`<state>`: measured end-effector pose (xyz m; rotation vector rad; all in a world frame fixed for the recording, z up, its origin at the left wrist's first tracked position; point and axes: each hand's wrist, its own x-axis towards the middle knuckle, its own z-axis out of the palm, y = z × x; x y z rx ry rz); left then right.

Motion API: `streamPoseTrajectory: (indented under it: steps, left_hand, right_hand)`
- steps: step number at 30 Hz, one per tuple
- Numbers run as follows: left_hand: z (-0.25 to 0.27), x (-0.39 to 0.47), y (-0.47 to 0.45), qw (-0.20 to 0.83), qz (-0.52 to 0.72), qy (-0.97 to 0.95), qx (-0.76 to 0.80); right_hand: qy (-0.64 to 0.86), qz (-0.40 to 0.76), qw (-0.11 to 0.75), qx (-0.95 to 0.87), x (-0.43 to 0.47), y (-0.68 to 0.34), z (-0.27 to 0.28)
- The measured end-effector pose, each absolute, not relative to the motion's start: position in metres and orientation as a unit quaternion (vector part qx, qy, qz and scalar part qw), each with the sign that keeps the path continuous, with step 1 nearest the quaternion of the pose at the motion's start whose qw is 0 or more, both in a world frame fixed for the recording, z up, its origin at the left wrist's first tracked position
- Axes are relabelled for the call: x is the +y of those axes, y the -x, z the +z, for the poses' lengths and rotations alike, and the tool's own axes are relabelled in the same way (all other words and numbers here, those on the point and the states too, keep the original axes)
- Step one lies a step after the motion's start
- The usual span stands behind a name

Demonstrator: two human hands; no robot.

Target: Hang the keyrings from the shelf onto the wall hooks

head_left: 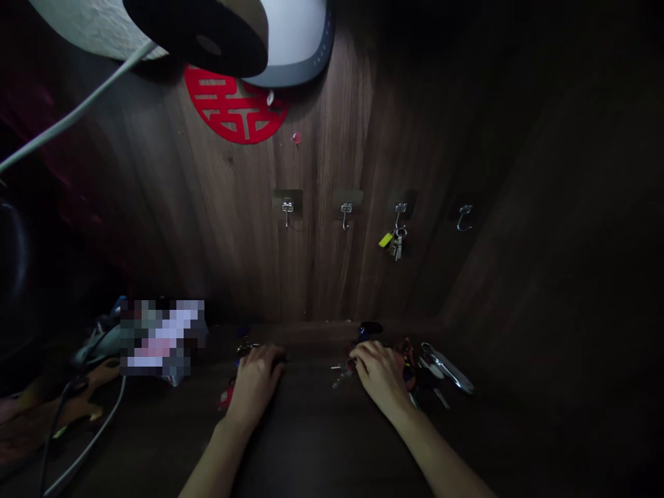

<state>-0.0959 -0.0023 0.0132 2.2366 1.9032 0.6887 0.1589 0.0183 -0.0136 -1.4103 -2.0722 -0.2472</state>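
My left hand (258, 379) is low over the dark wooden shelf, its fingers curled down with the thumb close to them. Whatever they hold, if anything, is lost in shadow. A red tag (225, 396) lies by its wrist side, and metal key rings (247, 348) show behind the knuckles. My right hand (382, 377) has its fingers bent around the ring of a small bunch of keys (341, 375), which lies on the shelf. Behind that hand is a dark glossy object (370, 330). To its right lie more keys (440, 395) and a shiny silver clip (450, 368).
Metal hooks (346, 216) line the wooden back panel; from one hangs a key bunch with a yellow tag (386, 239). Above are a red paper cutout (241, 114) and caps (295, 41). A blurred-out box (163, 342) and a white cable (96, 453) are at left.
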Motion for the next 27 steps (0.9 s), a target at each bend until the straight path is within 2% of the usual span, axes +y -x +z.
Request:
streamPoseTrajectory:
  steps: [4,7,10,15,23,27]
  left_hand:
    - [0.007,-0.003,0.084,0.167,0.279,-0.782,0.532]
    - [0.004,-0.002,0.082,0.197,0.322,-0.779,0.501]
    - [0.002,0.0,0.082,0.156,0.337,-0.785,0.497]
    - [0.001,-0.002,0.072,0.126,0.269,-0.836,0.462]
    - [0.005,-0.009,0.06,0.071,0.194,-0.843,0.497]
    - [0.008,-0.011,0.06,0.071,0.208,-0.833,0.507]
  right_hand:
    - [0.528,-0.096,0.324,-0.779,0.017,-0.157,-0.01]
    - [0.489,-0.077,0.341,-0.8,0.01,-0.149,-0.004]
    - [0.441,-0.053,0.343,-0.828,0.002,-0.138,0.001]
    - [0.394,-0.037,0.338,-0.854,-0.004,-0.123,0.0]
    - [0.411,-0.034,0.341,-0.845,-0.003,-0.125,-0.004]
    - [0.407,-0.034,0.358,-0.839,-0.005,-0.125,-0.003]
